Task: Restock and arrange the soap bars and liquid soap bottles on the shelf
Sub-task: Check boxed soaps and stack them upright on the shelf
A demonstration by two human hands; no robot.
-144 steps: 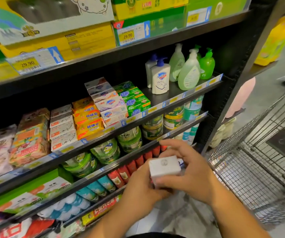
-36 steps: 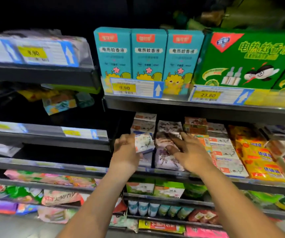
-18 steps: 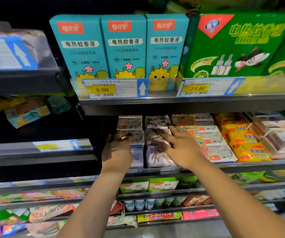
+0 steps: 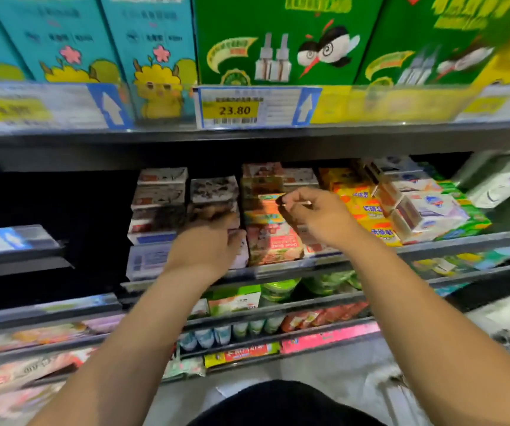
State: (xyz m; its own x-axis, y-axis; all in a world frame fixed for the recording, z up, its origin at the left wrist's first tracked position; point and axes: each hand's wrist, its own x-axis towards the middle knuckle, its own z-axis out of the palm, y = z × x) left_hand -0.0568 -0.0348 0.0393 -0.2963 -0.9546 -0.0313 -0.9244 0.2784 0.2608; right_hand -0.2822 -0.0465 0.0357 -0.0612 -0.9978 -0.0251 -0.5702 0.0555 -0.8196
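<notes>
Three teal boxes [image 4: 63, 41], two green boxes [image 4: 278, 26] and three price tags [image 4: 256, 107] line the upper shelf [image 4: 247, 138]. Soap bars [image 4: 161, 176] below fill at least six columns, too blurred to count singly. Two hands show: left hand [image 4: 204, 247], right hand [image 4: 318, 216].

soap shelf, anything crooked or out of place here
Yes: the white soap boxes right of the yellow soap bars sit skewed, turned at an angle and leaning over the green soap packs, while the stacks to the left lie in square rows.
</notes>
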